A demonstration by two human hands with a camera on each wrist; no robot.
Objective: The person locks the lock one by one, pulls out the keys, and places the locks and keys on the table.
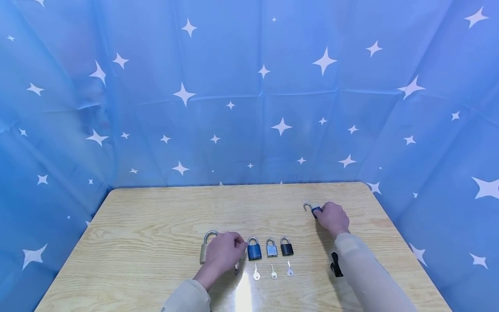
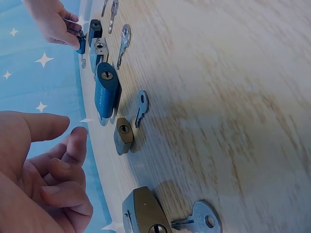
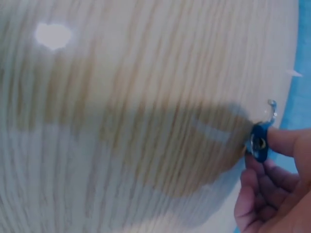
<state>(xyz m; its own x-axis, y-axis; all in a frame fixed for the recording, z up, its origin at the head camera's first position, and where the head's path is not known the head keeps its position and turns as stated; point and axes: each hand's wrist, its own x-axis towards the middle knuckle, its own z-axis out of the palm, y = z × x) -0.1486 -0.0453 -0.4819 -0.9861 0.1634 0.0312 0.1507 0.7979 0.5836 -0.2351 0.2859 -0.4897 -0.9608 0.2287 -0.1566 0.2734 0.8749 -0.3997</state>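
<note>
My right hand [image 1: 334, 218] pinches a small blue padlock [image 3: 260, 141] between thumb and fingers at the table's right rear. Its shackle is swung open. In the left wrist view, my left hand [image 2: 53, 170] has loosely bent fingers, thumb and index apart, holding nothing. It hovers near a small brass padlock [image 2: 124, 136], which it hides in the head view. Left of that hand lies a large brass padlock [image 1: 204, 253]. To its right, a larger blue padlock [image 1: 254, 251], a silver padlock [image 1: 271, 250] and a black padlock [image 1: 286, 248] form a row, shackles apparently closed.
Below the row lie keys: one by the blue padlock [image 1: 256, 273], one by the silver [image 1: 273, 273], one by the black [image 1: 290, 269]. A large key [image 2: 201, 219] lies beside the large brass padlock. A black object [image 1: 336, 265] shows beside the right sleeve. Blue starry cloth [image 1: 249, 130] surrounds the table.
</note>
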